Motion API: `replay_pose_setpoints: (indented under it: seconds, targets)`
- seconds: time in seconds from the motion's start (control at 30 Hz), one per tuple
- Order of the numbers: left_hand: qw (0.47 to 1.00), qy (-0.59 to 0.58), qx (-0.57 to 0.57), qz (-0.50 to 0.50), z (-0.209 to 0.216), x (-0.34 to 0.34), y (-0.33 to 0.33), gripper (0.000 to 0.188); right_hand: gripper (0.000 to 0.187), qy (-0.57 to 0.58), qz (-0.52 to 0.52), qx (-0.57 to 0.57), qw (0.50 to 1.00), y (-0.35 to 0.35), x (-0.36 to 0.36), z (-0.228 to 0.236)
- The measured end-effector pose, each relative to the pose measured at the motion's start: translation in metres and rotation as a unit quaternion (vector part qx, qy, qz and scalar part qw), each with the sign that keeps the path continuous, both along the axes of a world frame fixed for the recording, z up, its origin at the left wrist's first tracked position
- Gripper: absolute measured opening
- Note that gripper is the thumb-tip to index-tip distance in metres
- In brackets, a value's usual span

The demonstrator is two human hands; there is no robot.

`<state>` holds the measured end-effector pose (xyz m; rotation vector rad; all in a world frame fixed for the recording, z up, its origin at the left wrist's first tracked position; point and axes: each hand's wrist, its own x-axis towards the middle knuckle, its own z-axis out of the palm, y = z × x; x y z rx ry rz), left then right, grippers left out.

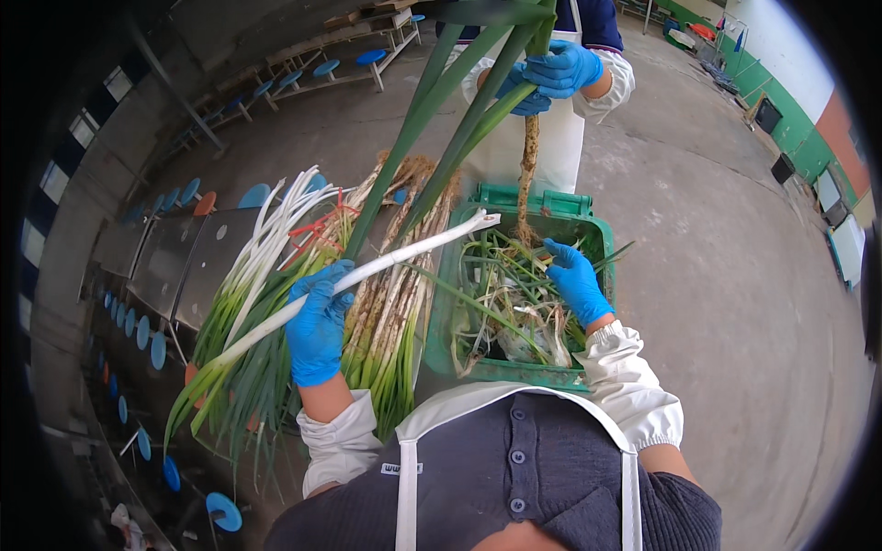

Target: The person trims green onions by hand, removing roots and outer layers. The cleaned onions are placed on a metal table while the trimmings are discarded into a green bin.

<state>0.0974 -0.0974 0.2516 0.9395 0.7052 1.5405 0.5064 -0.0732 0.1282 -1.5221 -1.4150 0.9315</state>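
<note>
One long white stalk (395,258) looks clean along its pale length, lying across the gloved left hand (317,321), whose fingers close around it; it seems stripped already, or nearly so, though whether any trimming remains I cannot tell. Beyond and to the left of that hand lies a pile of white-stemmed stalks (262,253), apparently the finished share, while just beyond it to the right a thick row of soil-stained stalks (390,294) appears to be left to do, so the work looks well short of complete. The right hand (575,280) is open with loosely bent fingers and shows nothing in its grasp, above scraps (501,317) in the green bin (602,241). Ahead of it, a co-worker's hands (562,72) grip another, still dirty stalk (529,156), roots down. The stalk in the left hand runs on a slant: its pale cut end points rightward and away from the body, toward the bin, and its green end trails leftward and nearer the body, with the long axis gently curved between
</note>
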Motion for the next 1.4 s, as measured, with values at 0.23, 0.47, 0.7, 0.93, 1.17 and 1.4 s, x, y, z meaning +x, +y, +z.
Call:
replay_pose_setpoints:
  seconds: [0.23,0.47,0.7,0.93,1.17,1.4]
  targets:
    - [0.997,-0.067,0.007,-0.034,-0.005,-0.003,-0.002,0.018,0.075,0.099,0.085,0.216,0.968,-0.018,-0.053,0.111]
    - [0.992,-0.12,0.008,-0.04,-0.012,-0.009,-0.008,0.019,0.052,0.013,0.041,0.112,0.993,-0.019,-0.061,0.088]
    - [0.999,0.0,-0.008,-0.035,-0.011,-0.001,-0.018,0.017,0.022,-0.127,0.024,0.197,0.972,-0.033,-0.085,0.099]
    - [0.983,0.151,-0.049,-0.089,-0.052,0.056,-0.004,0.023,0.019,0.186,0.157,0.117,0.963,-0.057,-0.134,0.162]
    - [0.983,0.157,-0.083,-0.04,-0.089,0.025,0.011,0.035,0.023,0.309,-0.022,0.17,0.935,-0.048,-0.056,0.175]
    - [0.99,0.065,-0.128,0.002,-0.091,0.01,0.011,0.032,0.028,0.217,-0.11,-0.042,0.969,-0.061,-0.002,0.1]
